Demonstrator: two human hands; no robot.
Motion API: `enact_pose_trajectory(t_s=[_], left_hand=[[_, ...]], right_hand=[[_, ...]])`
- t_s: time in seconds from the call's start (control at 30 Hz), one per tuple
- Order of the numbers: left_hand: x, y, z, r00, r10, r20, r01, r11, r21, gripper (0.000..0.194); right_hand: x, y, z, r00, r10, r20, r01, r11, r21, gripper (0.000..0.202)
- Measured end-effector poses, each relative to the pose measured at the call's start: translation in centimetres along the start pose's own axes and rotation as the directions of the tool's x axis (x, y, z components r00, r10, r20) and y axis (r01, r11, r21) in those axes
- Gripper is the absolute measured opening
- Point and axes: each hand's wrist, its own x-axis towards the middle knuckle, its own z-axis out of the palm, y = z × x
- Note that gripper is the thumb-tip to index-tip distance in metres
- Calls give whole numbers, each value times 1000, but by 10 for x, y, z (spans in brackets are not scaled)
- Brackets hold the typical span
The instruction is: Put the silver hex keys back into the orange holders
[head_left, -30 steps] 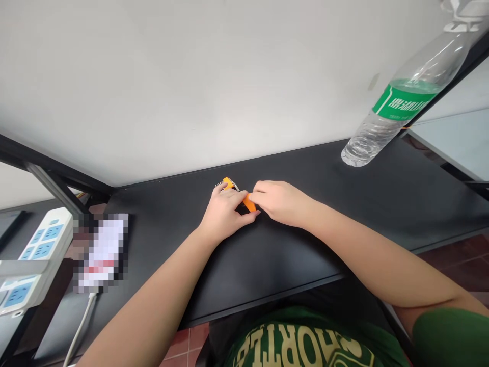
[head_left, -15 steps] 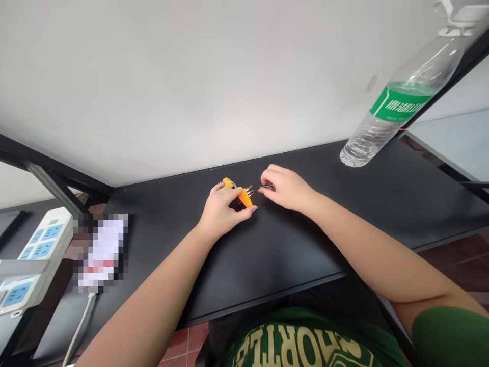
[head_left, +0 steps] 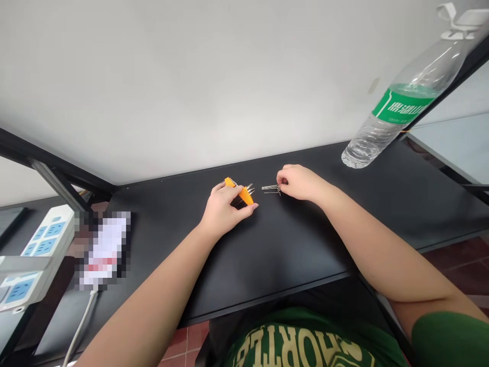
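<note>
My left hand [head_left: 225, 205] is closed around an orange holder [head_left: 245, 195] with several metal tips sticking out on its right side. To the right of it, several thin L-shaped metal keys [head_left: 271, 187] lie on the black table [head_left: 244, 260], their short bent ends toward the right. My right hand [head_left: 300, 182] is at those bent ends, thumb and fingertips pinched together; the fingers partly hide the ends of the upper keys.
A large water bottle [head_left: 395, 112] with a green label stands at the back right by the wall. On the left lie a blurred-out flat item [head_left: 105, 250] with a white cable and a white power strip [head_left: 42, 250].
My right hand has moved a little to the right. The thin keys, mostly hidden in its fingers before, now show between the hands. My left hand keeps its hold on the orange holder.
</note>
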Motion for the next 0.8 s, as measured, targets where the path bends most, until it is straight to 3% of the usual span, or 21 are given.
enact_pose_trajectory(t_s=[0.27, 0.47, 0.57, 0.63, 0.7, 0.8], left_hand=[[0, -1, 1, 1000, 17, 1, -17, 1000, -2, 25], [0, -1, 0, 1000, -6, 20, 6, 1000, 9, 25], [0, -2, 1, 1000, -10, 7, 10, 999, 30, 25], [1, -3, 1, 1000, -13, -24, 14, 999, 37, 26], [1, -4, 2, 997, -31, -68, 34, 999, 40, 26], [2, -4, 2, 992, -75, -102, 80, 996, 43, 25]], right_hand=[[7, 2, 7, 999, 38, -19, -38, 999, -15, 12], [8, 2, -1, 961, 257, 99, -247, 964, -102, 8], [7, 5, -4, 957, 273, 99, -270, 962, -41, 10], [5, 4, -5, 982, 184, 43, -186, 980, 63, 8], [2, 1, -5, 1000, 17, -4, -16, 978, 208, 8], [-4, -10, -3, 977, -198, -75, 212, 907, 365, 10]])
